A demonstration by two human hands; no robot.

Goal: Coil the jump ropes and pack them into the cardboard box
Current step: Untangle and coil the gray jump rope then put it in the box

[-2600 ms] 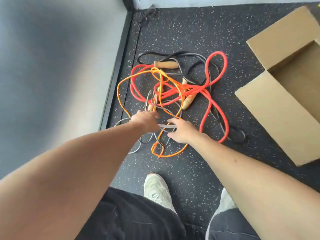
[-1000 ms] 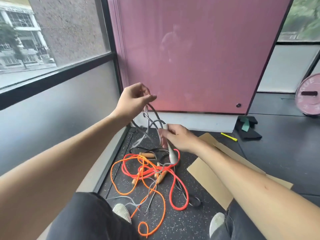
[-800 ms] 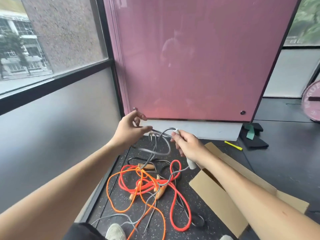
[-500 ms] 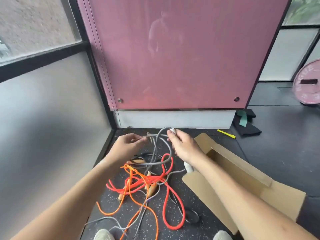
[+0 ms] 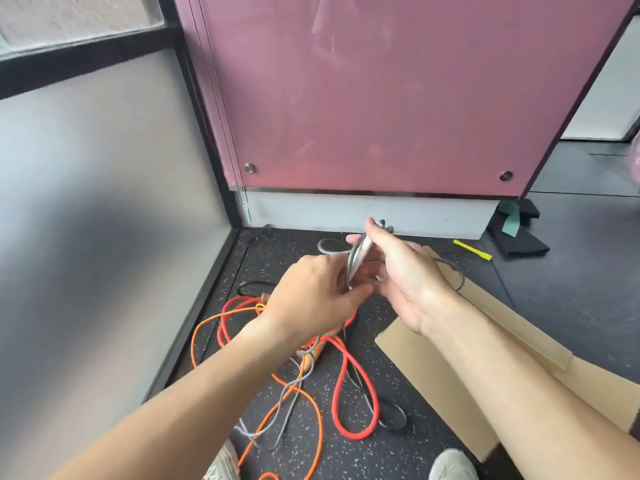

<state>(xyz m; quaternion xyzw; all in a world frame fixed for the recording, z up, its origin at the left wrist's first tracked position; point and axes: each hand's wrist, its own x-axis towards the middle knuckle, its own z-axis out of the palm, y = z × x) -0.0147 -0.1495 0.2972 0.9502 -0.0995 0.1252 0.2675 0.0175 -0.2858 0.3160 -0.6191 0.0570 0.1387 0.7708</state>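
Head view: both my left hand [image 5: 311, 296] and right hand [image 5: 405, 282] grip the grey rope [image 5: 356, 258], raised so its loops clear the tangle [image 5: 341, 386] on the floor [image 5: 291, 247].

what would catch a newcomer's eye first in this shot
The left hand and right hand meet mid-frame, both holding a bunched grey rope. Below them a tangle of red and orange ropes sprawls on the dark speckled floor, with a cardboard box to its right.
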